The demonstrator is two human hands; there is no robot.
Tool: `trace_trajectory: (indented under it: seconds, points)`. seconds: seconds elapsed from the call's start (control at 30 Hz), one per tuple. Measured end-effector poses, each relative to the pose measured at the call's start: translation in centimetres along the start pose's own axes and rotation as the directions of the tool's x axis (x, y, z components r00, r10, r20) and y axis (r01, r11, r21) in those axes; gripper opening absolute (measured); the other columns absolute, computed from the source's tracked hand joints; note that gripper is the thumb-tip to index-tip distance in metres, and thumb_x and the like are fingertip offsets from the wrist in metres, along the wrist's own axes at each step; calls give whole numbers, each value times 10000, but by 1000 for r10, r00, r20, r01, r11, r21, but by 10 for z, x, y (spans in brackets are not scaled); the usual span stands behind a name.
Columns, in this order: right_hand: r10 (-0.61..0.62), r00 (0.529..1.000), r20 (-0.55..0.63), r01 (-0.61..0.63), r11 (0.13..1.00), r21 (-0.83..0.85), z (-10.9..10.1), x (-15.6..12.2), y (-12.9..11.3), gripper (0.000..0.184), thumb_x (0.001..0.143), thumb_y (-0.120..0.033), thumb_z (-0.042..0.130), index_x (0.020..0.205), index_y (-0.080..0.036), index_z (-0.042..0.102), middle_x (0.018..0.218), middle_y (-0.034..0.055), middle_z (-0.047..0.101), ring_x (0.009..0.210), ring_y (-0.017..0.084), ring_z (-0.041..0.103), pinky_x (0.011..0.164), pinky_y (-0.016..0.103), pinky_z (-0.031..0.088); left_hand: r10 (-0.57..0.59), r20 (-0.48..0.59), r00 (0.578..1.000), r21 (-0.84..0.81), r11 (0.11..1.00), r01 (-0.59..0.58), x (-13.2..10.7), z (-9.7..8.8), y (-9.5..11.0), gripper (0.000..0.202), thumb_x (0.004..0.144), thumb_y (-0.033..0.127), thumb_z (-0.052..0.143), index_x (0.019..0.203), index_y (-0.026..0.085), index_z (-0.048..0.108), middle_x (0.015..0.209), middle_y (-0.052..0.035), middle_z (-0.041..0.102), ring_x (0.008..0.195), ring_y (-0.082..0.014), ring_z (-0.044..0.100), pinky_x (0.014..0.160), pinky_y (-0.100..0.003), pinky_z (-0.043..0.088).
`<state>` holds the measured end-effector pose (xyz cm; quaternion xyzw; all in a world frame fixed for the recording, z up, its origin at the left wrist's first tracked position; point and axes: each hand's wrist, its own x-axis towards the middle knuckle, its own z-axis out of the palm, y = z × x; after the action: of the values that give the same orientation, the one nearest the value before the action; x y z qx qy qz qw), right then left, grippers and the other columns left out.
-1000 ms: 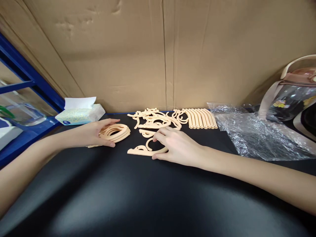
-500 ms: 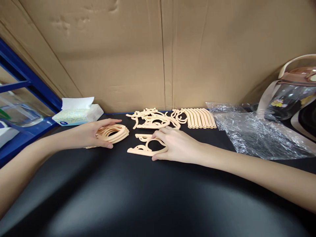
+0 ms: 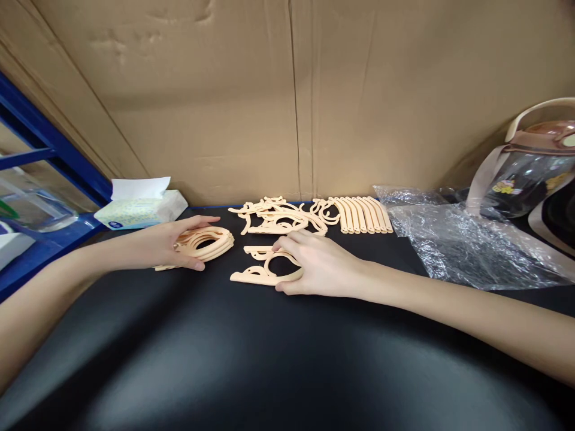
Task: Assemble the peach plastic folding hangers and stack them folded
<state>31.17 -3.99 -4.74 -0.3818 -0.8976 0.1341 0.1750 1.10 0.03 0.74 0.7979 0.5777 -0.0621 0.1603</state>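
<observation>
Upper hanger piece shifted toward lower piece | our right hand holds both, left hand wide around stack | uneven squeeze could skew them

the left hand, right hand and slim forearms are all bare.

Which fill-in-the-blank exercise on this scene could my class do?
1. The left hand is at the stacked beige pieces; the frontmost piece is at the ____ hand.
2. The tabletop is coloured ____.
3. Of the neat row and the tangled heap, the ____ is nearer the clear plastic.
Missing words: right; black; neat row.
</observation>
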Motion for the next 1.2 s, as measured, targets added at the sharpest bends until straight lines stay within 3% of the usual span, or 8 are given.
trace_trajectory:
  seconds: [0.33, 0.5, 0.67, 0.97, 1.2]
  points:
    - [-26, 997, -73, 26, 1000, 11, 0, 0, 3, 521, 720, -343, 698, 1188, -153, 568, 1155, 122, 637, 1038, 261, 596, 831, 365, 484, -20, 16, 1000, -1, 1000, 20, 1, 4, -7, 881, 790, 579, 618, 1507, 252, 222, 1396, -68, 515, 1123, -281, 572, 936, -306, 407]
    - [-51, 993, -104, 47, 998, -40, -8, 1, 4, 485, 703, -324, 695, 1141, -153, 576, 1105, 95, 660, 1007, 259, 595, 783, 345, 474, 7, 9, 1000, -35, 999, -7, -5, 12, 1, 931, 765, 571, 645, 1516, 243, 202, 1432, -72, 507, 1150, -282, 573, 920, -296, 451]
    - [-58, 995, -83, 50, 994, -99, -15, 2, 4, 471, 693, -315, 684, 1131, -172, 589, 1091, 91, 672, 1007, 272, 593, 805, 359, 461, 58, -8, 998, -73, 996, -58, -11, 17, 9, 966, 722, 603, 667, 1523, 272, 243, 1444, -33, 523, 1216, -308, 554, 1002, -330, 454]
    - [-2, 996, -84, -11, 988, -152, -31, 3, 0, 546, 687, -336, 717, 1187, -161, 582, 1086, 112, 665, 993, 285, 602, 791, 345, 452, 66, -54, 996, -84, 994, -70, -12, 19, 8, 1010, 675, 639, 683, 1526, 268, 285, 1355, -33, 608, 1120, -342, 619, 935, -343, 507]
    - [-5, 996, -87, -9, 987, -159, -33, 3, 0, 529, 695, -326, 704, 1183, -153, 593, 1088, 113, 666, 999, 288, 597, 808, 348, 443, 53, -37, 998, -101, 993, -57, -14, 19, 4, 974, 687, 659, 681, 1514, 334, 279, 1418, -34, 555, 1211, -356, 568, 987, -386, 491]
